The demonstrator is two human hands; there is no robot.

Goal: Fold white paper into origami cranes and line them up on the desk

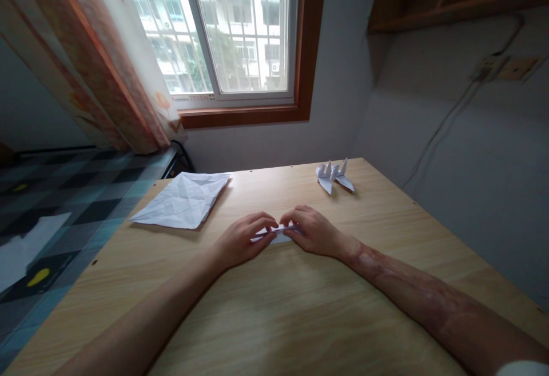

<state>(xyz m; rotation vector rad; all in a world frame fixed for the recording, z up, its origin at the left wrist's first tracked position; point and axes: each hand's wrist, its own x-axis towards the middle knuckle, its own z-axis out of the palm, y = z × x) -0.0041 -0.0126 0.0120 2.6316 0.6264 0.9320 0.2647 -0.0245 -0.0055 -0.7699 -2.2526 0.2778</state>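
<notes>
A small folded piece of white paper (pixel 281 237) lies low over the middle of the wooden table, between my two hands. My left hand (pixel 249 236) pinches its left end, thumb toward me and fingers on the far side. At the right end my right hand (pixel 313 230) grips the same paper between thumb and curled fingers. Part of the paper is hidden under the fingers. Beyond my right hand stand two white origami cranes (pixel 335 177), side by side. Creased white paper sheets (pixel 184 198) lie flat beyond my left hand.
The wooden table (pixel 257 319) reaches toward a wall with a barred window (pixel 253 32). On the left, a checked bedspread (pixel 86 193) carries more white paper (pixel 32 247). A cable (pixel 441 124) runs down the right wall from a socket, and a shelf (pixel 463 7) hangs above.
</notes>
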